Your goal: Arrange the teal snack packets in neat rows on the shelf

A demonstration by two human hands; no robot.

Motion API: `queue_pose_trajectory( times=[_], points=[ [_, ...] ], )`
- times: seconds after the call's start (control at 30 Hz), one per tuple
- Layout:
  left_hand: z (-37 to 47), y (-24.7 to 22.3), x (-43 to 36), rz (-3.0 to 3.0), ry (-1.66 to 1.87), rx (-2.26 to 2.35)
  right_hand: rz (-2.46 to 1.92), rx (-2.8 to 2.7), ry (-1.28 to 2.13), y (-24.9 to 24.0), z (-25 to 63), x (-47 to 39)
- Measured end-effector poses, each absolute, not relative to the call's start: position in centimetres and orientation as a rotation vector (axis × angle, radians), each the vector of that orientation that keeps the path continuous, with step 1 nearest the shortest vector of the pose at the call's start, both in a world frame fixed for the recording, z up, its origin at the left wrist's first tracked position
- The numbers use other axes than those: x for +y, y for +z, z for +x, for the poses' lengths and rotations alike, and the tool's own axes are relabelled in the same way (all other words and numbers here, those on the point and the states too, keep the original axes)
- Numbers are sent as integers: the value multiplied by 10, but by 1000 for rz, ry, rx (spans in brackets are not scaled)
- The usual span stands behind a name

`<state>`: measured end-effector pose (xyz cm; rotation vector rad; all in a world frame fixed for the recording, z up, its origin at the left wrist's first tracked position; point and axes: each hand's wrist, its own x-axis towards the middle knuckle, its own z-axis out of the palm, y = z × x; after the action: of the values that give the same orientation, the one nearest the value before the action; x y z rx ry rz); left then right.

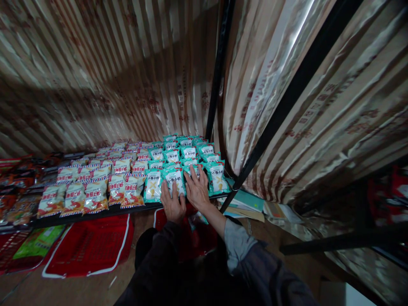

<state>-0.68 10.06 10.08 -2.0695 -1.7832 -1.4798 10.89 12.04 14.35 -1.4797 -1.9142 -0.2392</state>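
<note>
Rows of teal-and-white snack bags fill the right end of a low black shelf (137,209). My left hand (173,205) lies with fingers stretched over the lower part of one teal snack bag (175,177) in the front row. Beside it, my right hand (196,190) rests spread on the neighbouring teal bag, covering most of its front. Another teal bag (218,176) stands at the shelf's right corner, and one more teal bag (153,185) is left of my hands. Neither hand is closed around a bag.
White-and-orange snack bags (95,196) stand in rows to the left. Below the shelf are a red basket (89,242) with a white handle and another red basket (204,238) near my knees. Black posts (255,153) rise at the right, before a patterned curtain (153,85).
</note>
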Motion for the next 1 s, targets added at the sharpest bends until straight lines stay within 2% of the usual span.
queue_pose_trajectory(
  times=[0.13, 0.3, 1.0],
  points=[
    [-9, 94, 110, -2131, -1545, -1550, -1532, -1914, -282, 138, 108, 121],
    [-9, 92, 116, -2137, -1564, -1484, -1557, -1916, -298, 131, 106, 122],
    [-6, 92, 124, -2022, -1542, -1440, -1598, -1927, -287, 129, 108, 125]
  ],
)
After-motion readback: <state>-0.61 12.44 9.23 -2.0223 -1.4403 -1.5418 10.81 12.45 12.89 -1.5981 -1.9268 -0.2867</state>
